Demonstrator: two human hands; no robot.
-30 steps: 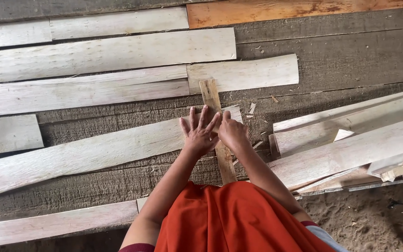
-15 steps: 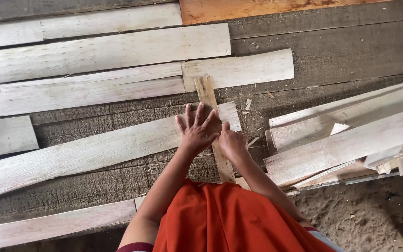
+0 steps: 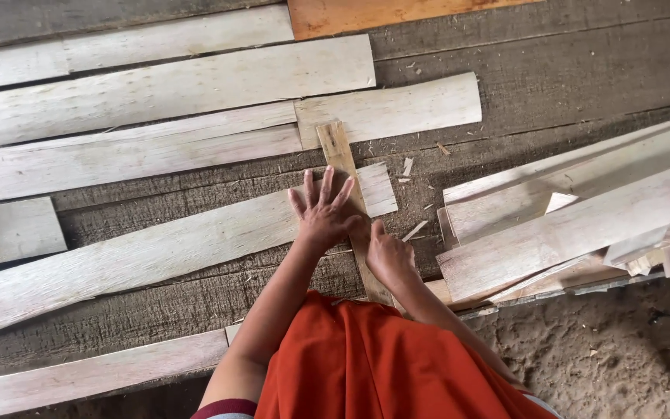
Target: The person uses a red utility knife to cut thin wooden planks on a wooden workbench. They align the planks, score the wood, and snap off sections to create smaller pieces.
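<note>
My left hand (image 3: pixel 321 213) lies flat with fingers spread on a long pale wooden plank (image 3: pixel 157 252) that runs from the lower left up to the middle. A narrow tan wood strip (image 3: pixel 339 155) crosses that plank's right end, pointing away from me. My right hand (image 3: pixel 388 256) is curled over the near part of this strip, thumb up, gripping it. My orange garment (image 3: pixel 381 365) fills the bottom centre.
Several pale planks (image 3: pixel 172 89) lie side by side on the dark wooden floor (image 3: pixel 568 70) at the upper left. A loose stack of planks (image 3: pixel 583 209) sits at the right. An orange-brown board (image 3: pixel 381 12) lies at the top. Sandy ground (image 3: pixel 606 349) shows at the bottom right.
Both hands stay together at the strip; the left fingers have spread flatter on the plank, and the right hand has slid slightly nearer to me along the strip.
</note>
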